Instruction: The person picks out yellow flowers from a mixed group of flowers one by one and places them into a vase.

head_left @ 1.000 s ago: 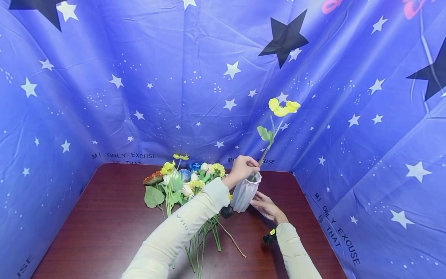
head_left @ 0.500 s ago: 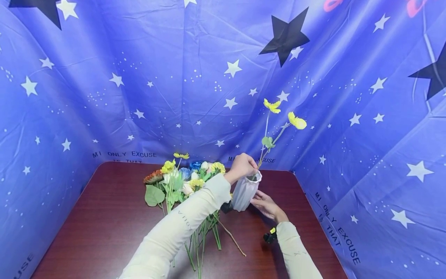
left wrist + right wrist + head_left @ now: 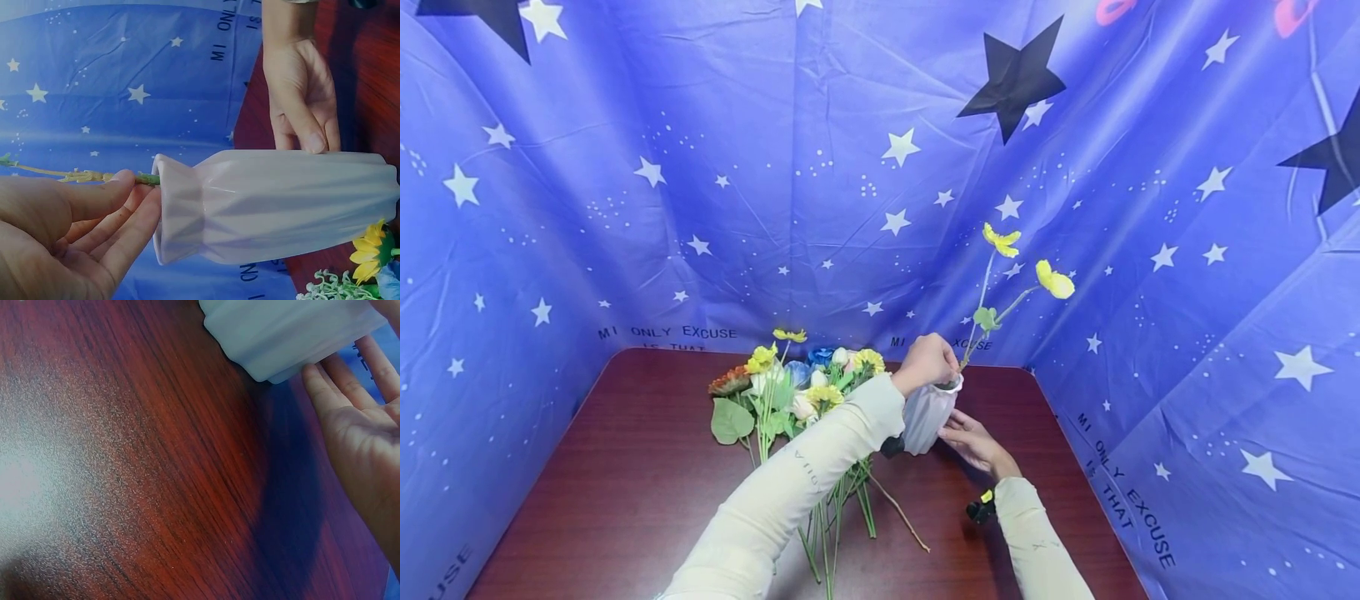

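Indeed, in the head view the flower (image 3: 987, 319) rises from the left hand (image 3: 927, 364), leaning away and to the right of it, so its long axis roughly follows that of the vase (image 3: 929, 421). The vase is between the two hands on the desk (image 3: 625, 433), slightly tilted, mouth upward. The left hand is at the mouth; the right hand (image 3: 973, 442) is lower, beside the wall. The bunch (image 3: 820, 400) lies at the left of both hands.

In the left wrist view, the left hand pinches the stem (image 3: 87, 175) between thumb and fingertips, just at the rim (image 3: 159, 209). How deep the stem goes inside, I cannot tell.

In the right wrist view, the right hand has its fingers rather extended and apart, touching the vase near its base, palm visible, without pinching anything.
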A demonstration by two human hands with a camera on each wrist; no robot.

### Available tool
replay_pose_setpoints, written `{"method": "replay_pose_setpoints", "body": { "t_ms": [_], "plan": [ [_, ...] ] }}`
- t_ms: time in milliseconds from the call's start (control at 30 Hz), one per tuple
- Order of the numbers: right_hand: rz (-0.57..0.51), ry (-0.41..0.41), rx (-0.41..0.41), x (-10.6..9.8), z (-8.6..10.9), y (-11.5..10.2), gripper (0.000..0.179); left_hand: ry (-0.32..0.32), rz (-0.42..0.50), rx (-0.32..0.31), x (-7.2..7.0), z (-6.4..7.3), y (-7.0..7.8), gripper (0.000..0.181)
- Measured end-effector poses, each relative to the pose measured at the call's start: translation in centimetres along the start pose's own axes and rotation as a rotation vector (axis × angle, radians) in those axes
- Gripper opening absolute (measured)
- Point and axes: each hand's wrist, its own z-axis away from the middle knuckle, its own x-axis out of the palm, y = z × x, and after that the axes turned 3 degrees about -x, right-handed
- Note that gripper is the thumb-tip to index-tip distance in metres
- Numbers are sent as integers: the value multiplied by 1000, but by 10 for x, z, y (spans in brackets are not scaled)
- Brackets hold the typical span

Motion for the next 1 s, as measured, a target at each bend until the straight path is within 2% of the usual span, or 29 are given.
{"method": "replay_pose_setpoints", "body": {
  "t_ms": [500,1000],
  "plan": [
    [-19,-12,-20,-2,0,3,75,8,-60,54,8,2,-3,5],
    [-11,11,2,1,1,1,73,7,-104,35,9,4,0,6]
  ]
}}
